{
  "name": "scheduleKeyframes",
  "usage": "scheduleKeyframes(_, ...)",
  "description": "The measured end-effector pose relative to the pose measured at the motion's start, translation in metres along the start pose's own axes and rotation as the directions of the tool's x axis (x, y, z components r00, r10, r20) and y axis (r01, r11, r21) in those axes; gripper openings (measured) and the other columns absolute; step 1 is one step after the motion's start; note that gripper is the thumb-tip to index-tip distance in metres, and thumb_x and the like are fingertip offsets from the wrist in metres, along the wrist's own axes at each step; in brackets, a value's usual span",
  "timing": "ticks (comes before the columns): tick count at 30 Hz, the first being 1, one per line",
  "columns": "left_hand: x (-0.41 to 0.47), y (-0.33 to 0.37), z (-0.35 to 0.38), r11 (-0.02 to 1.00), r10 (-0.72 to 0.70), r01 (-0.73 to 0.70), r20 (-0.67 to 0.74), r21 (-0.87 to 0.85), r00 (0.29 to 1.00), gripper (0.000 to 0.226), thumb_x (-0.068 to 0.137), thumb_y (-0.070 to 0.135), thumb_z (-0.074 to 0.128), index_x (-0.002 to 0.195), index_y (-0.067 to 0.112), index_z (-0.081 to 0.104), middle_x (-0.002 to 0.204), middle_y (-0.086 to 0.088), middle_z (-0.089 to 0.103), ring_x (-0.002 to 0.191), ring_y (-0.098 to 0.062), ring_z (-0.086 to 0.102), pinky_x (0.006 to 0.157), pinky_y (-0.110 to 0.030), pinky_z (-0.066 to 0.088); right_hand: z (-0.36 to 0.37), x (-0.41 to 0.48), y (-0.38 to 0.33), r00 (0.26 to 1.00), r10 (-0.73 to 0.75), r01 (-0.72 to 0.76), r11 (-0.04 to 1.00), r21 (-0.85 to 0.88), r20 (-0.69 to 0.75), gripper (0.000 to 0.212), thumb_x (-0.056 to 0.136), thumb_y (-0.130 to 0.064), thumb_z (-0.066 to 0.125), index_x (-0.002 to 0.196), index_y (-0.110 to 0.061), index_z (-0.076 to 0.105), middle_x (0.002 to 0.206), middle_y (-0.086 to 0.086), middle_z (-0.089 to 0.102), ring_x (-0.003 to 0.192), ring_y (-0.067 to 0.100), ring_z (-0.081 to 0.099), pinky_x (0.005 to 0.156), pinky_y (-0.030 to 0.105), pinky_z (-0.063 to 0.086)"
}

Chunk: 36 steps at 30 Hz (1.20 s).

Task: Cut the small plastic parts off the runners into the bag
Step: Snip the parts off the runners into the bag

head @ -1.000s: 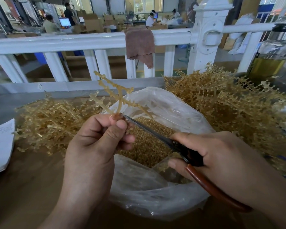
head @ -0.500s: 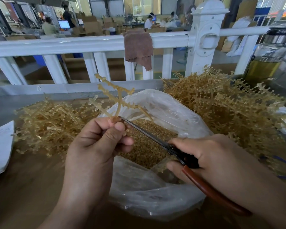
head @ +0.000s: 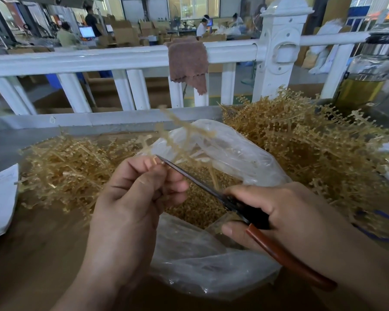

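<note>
Your left hand (head: 133, 198) pinches the stem of a blurred tan branching plastic runner (head: 183, 126) above the clear plastic bag (head: 211, 272) of small tan cut parts (head: 200, 209). Your right hand (head: 296, 212) grips dark-bladed, red-brown-handled snips (head: 249, 213), their tips right beside that pinch. You seem mid-trim: next, set a part-bearing branch between the blades over the bag, clear of your skin.

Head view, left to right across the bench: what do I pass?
Sheet of paper → left pile of runners → left hand pinching a runner → plastic bag → right hand gripping the cutters → glass bottle. The right pile of runners overlaps too much to place.
</note>
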<state>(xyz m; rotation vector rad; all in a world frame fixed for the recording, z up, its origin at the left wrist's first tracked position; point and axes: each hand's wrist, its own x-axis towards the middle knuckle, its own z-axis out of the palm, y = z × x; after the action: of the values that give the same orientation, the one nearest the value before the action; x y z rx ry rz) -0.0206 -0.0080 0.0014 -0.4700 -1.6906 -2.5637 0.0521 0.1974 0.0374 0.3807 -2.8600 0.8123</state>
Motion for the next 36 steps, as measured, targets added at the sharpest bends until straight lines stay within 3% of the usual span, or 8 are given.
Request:
scheduleKeyframes(5, 0.0, 0.004, 0.001, 0.993, -0.07, 0.071, 0.006, -0.092, 0.998, 0.008, 0.075, 0.029, 0.074, 0.077, 0.021, 0.076, 0.087, -0.002, 0.07, 0.072, -0.013, 0.067, 0.066, -0.025, 0.057, 0.0, 0.001, 0.001, 0.999, 0.03, -0.029, 0.999, 0.014, -0.021, 0.043, 0.08, -0.068, 0.054, 0.098, -0.03, 0.064, 0.069, -0.013, 0.063, 0.057, 0.003, 0.06, 0.046, 0.013, 0.038)
scheduleKeyframes(10, 0.002, 0.005, 0.0, 0.949, -0.203, 0.224, 0.114, -0.22, 0.972, 0.006, 0.077, 0.023, 0.072, 0.082, 0.019, 0.075, 0.078, 0.0, 0.061, 0.067, -0.011, 0.06, 0.062, -0.022, 0.056, 0.001, 0.001, 0.003, 0.999, 0.05, -0.049, 0.999, 0.015, -0.016, 0.048, 0.08, -0.069, 0.052, 0.101, -0.028, 0.064, 0.071, -0.01, 0.064, 0.057, 0.004, 0.059, 0.048, 0.018, 0.04)
scheduleKeyframes(15, 0.001, 0.008, -0.001, 0.93, -0.243, 0.285, 0.193, -0.231, 0.951, 0.04, 0.055, 0.03, 0.097, 0.085, 0.02, 0.071, 0.08, -0.003, 0.065, 0.075, -0.015, 0.068, 0.066, -0.027, 0.058, 0.001, 0.001, 0.005, 0.998, 0.069, -0.069, 0.998, 0.007, -0.007, 0.042, 0.079, -0.069, 0.053, 0.1, -0.034, 0.063, 0.07, -0.014, 0.063, 0.06, 0.002, 0.06, 0.05, 0.017, 0.042)
scheduleKeyframes(23, 0.001, 0.008, -0.001, 0.904, -0.287, 0.358, 0.29, -0.232, 0.913, 0.039, 0.057, 0.026, 0.098, 0.079, 0.016, 0.068, 0.085, -0.006, 0.068, 0.079, -0.018, 0.07, 0.065, -0.029, 0.058, 0.002, 0.001, 0.006, 0.998, 0.058, -0.058, 0.998, -0.007, -0.002, 0.049, 0.079, -0.069, 0.053, 0.106, -0.029, 0.062, 0.072, -0.013, 0.062, 0.059, 0.003, 0.059, 0.047, 0.015, 0.038)
scheduleKeyframes(28, 0.004, 0.009, -0.001, 0.894, -0.29, 0.342, 0.208, -0.288, 0.934, 0.038, 0.059, 0.023, 0.096, 0.08, 0.017, 0.066, 0.081, -0.003, 0.06, 0.07, -0.011, 0.062, 0.055, -0.022, 0.053, -0.007, 0.001, 0.009, 0.996, 0.083, -0.083, 0.996, 0.026, -0.027, 0.045, 0.077, -0.07, 0.053, 0.105, -0.036, 0.061, 0.073, -0.011, 0.064, 0.061, 0.005, 0.061, 0.054, 0.02, 0.044)
scheduleKeyframes(31, 0.006, 0.009, 0.0, 0.916, -0.262, 0.276, 0.088, -0.292, 0.961, 0.017, 0.071, 0.017, 0.081, 0.076, 0.016, 0.064, 0.077, -0.003, 0.057, 0.065, -0.01, 0.059, 0.05, -0.02, 0.05, -0.012, -0.002, 0.007, 0.993, 0.087, -0.085, 0.996, 0.031, -0.079, 0.045, 0.076, -0.077, 0.048, 0.108, -0.045, 0.057, 0.074, -0.012, 0.066, 0.062, 0.002, 0.063, 0.061, 0.023, 0.048)
scheduleKeyframes(36, 0.004, 0.007, 0.001, 0.95, -0.172, 0.157, -0.036, -0.268, 0.984, 0.011, 0.082, 0.012, 0.064, 0.072, 0.018, 0.065, 0.074, -0.002, 0.061, 0.062, -0.008, 0.06, 0.051, -0.021, 0.05, -0.003, -0.003, -0.004, 0.993, 0.108, -0.109, 0.994, -0.015, -0.053, 0.059, 0.064, -0.083, 0.04, 0.117, -0.058, 0.042, 0.097, -0.031, 0.062, 0.08, -0.007, 0.062, 0.077, 0.015, 0.047)
